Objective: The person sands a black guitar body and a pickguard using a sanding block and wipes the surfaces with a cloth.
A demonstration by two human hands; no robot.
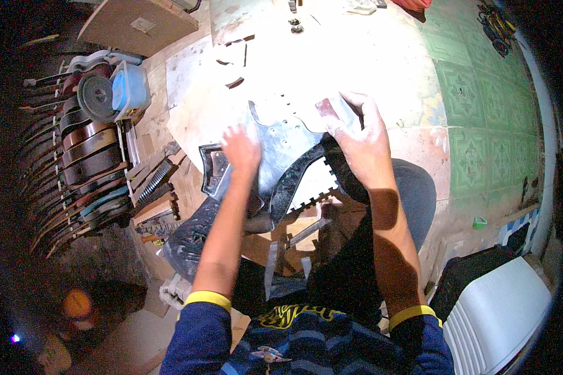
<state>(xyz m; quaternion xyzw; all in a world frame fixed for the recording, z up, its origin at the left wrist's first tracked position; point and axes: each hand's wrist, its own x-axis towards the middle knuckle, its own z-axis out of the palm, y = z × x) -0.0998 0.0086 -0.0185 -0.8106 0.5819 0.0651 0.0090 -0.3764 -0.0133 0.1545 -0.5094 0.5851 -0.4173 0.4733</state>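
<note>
A dark guitar-body-shaped piece [281, 140], dusted pale grey on its face, lies across my lap. It has curved cutaways, a pointed horn and several small holes. Over its left part rests my left hand [241, 149], fingers spread and slightly blurred, holding nothing that shows. My right hand [364, 140], whitened with dust, is closed around a piece of sandpaper [326, 108] with a reddish-brown face. That hand is at the piece's upper right edge; whether the sandpaper touches it is hard to tell in the glare.
At the left stands a rack of dark curved pieces [94, 150], beside a blue-and-white container [129, 90] and a ribbed hose [154, 181]. Dark curved scraps [235, 82] lie on the brightly lit floor. Green patterned tiles [466, 97] and a white ribbed object [497, 312] are at the right.
</note>
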